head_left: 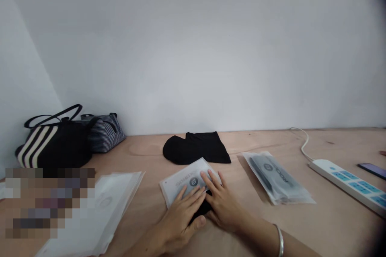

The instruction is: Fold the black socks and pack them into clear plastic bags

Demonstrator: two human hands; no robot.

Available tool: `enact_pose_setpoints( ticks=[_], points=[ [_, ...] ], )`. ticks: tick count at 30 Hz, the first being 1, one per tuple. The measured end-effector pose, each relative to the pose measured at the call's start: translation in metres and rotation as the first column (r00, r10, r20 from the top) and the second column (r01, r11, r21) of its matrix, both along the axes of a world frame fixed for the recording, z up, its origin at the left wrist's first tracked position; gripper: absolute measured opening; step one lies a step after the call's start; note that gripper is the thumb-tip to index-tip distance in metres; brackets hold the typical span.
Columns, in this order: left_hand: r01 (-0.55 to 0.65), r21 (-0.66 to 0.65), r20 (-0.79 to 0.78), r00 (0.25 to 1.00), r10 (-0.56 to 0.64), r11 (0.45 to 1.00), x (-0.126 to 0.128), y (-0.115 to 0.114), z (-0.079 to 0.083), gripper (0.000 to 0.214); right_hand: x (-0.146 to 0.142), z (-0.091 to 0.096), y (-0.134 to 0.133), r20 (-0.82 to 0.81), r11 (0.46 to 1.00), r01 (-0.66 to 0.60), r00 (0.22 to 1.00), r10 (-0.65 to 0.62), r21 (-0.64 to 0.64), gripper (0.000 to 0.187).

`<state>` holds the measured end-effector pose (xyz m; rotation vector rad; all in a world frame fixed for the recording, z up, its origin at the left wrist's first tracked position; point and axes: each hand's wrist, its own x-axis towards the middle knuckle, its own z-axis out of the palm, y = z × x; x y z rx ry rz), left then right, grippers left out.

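A translucent plastic bag (175, 182) with printed dark lettering and a round logo lies in front of me on the table. Black cloth (202, 209) shows at its near end, between my hands; part of it is covered by them. My left hand (182, 217) rests on the bag's near side, fingers stretched over the plastic and thumb apart beside the cloth. Across from it, my right hand (223, 202) lies on the bag's right side with its fingers spread. Its thumb is partly hidden. Just behind the bag, a flat black fabric piece (197, 148) lies by the wall.
To the right sit a filled printed bag (273, 176), a white power strip (346, 182) with its cord, and a phone (372, 170). Flat translucent bags (105, 209) are stacked at left. Behind them stand a black striped bag (66, 144) and a smaller striped bag (104, 134).
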<state>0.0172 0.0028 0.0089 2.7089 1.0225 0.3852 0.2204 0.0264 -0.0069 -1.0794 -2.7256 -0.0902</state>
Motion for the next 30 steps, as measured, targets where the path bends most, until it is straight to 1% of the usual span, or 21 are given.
enact_pose_setpoints(
  ticks=[2,4,7,11,14,17,20,24,26,30],
  points=[
    [-0.005,0.036,-0.013,1.000,0.005,0.999,-0.003,0.001,-0.001,0.049,-0.008,-0.005,0.004,0.002,0.999,0.016,1.000,-0.016,0.032,0.062],
    [0.004,0.083,-0.032,0.999,-0.001,0.997,-0.006,0.004,-0.003,0.047,-0.010,-0.008,0.005,0.005,1.000,0.011,1.000,-0.011,0.022,0.060],
    [0.023,0.174,-0.050,0.999,-0.015,0.985,-0.010,0.009,-0.010,0.044,-0.003,-0.008,0.004,0.003,1.000,-0.005,1.000,0.005,0.005,0.056],
    [0.016,0.315,0.011,1.000,-0.021,0.949,-0.013,0.015,-0.020,0.038,0.012,0.001,0.000,0.010,0.999,-0.041,0.999,0.041,-0.027,0.046],
    [0.026,0.389,0.011,0.999,-0.032,0.921,-0.017,0.016,-0.021,0.039,0.019,0.005,-0.001,0.008,0.997,-0.031,0.999,0.031,-0.066,0.045],
    [0.002,0.425,-0.040,0.999,0.016,0.905,-0.022,0.018,-0.021,0.041,0.020,0.000,0.001,0.001,0.998,0.000,1.000,0.000,-0.070,0.045],
    [-0.018,0.451,-0.009,1.000,0.025,0.892,-0.023,0.021,-0.024,0.035,0.017,-0.012,0.007,-0.007,1.000,0.021,1.000,-0.021,0.005,0.039],
    [-0.050,0.501,0.113,0.994,-0.008,0.864,-0.021,0.025,-0.029,0.030,0.014,-0.026,0.015,-0.082,0.987,0.017,0.997,-0.004,0.158,0.023],
    [-0.055,0.503,0.139,0.990,-0.018,0.863,-0.019,0.024,-0.027,0.029,0.014,-0.029,0.018,-0.155,0.977,0.006,0.987,0.028,0.215,0.014],
    [-0.008,0.500,0.113,0.992,-0.056,0.866,-0.019,0.021,-0.020,0.033,0.015,-0.028,0.018,-0.292,0.961,0.018,0.954,0.065,0.274,0.006]
  ],
)
